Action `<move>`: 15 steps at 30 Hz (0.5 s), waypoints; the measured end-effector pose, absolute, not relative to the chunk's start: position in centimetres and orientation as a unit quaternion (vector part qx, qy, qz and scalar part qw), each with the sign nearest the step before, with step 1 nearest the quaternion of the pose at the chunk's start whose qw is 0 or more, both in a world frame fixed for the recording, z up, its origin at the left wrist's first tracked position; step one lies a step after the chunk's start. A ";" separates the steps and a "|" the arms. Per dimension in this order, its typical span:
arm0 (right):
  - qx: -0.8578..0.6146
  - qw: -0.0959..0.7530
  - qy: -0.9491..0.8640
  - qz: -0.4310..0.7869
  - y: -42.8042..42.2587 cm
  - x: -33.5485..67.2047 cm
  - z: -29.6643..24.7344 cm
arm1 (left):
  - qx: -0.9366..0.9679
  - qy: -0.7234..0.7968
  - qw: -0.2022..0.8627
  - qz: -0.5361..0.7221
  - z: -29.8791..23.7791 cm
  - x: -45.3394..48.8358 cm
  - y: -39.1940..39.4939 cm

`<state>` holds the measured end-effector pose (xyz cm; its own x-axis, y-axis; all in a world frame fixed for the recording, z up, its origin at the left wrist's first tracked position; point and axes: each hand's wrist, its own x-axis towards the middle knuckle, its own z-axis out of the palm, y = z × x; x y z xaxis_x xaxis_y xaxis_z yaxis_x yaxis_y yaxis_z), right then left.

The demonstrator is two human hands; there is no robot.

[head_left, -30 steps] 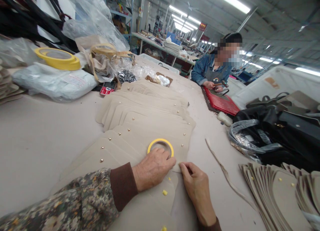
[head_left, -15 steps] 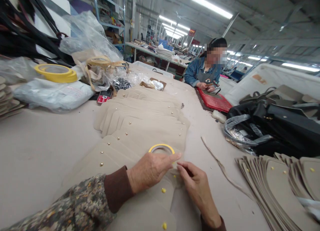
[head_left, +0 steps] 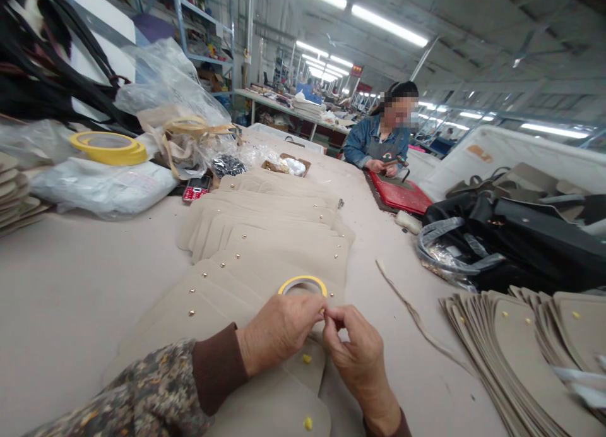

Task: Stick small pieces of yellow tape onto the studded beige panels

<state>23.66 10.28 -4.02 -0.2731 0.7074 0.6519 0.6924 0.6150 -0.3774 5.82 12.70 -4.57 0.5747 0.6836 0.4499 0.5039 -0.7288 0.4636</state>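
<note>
My left hand (head_left: pixel 279 328) and my right hand (head_left: pixel 350 348) meet fingertip to fingertip just in front of a small yellow tape roll (head_left: pixel 303 285). Both are closed in a pinch on something too small to make out, near the roll's front edge. They hover over a beige leather piece (head_left: pixel 284 399) with small yellow tape dots on it. Beyond lies a row of overlapping beige panels (head_left: pixel 265 235) with brass studs.
A fanned stack of beige pieces (head_left: pixel 516 348) lies at the right, black bags (head_left: pixel 521 235) behind it. Large yellow tape rolls (head_left: pixel 108 148), plastic bags and a red phone (head_left: pixel 195 189) sit at the left. A co-worker (head_left: pixel 379 146) works at a red mat (head_left: pixel 400 194) across the table.
My left hand lifted off the tape roll and both hands drew together into a pinch. The head camera tilted up slightly.
</note>
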 end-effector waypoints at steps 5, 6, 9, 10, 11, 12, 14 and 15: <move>-0.500 0.430 -0.747 0.081 10.2 23.1 -4.2 | 0.882 0.380 0.107 0.256 -3.7 6.3 13.0; -0.529 0.439 -0.714 0.135 10.4 23.1 -4.2 | 0.885 0.381 0.089 0.253 -3.5 6.4 13.0; -0.605 0.468 -0.567 0.306 11.4 23.5 -4.3 | 0.891 0.361 0.036 0.272 -2.9 6.8 13.0; -0.620 0.473 -0.522 0.347 11.9 23.9 -4.4 | 0.891 0.356 0.023 0.279 -2.9 6.8 13.0; -0.628 0.472 -0.490 0.377 12.4 24.4 -4.7 | 0.891 0.358 0.012 0.279 -2.9 6.9 13.1; -0.633 0.467 -0.471 0.400 12.9 25.0 -4.9 | 0.891 0.364 0.000 0.271 -3.2 6.9 13.2; -0.633 0.447 -0.463 0.429 13.7 26.0 -5.5 | 0.897 0.378 -0.017 0.230 -3.9 6.8 13.4; -0.632 0.437 -0.467 0.437 14.0 26.3 -5.8 | 0.902 0.380 -0.020 0.203 -4.4 6.8 13.6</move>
<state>26.31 13.97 -5.78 0.1805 0.9729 -0.1447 0.2092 -0.1817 -0.9608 6.84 13.56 -4.35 0.6286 0.6778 0.3814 0.6944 -0.7100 0.1172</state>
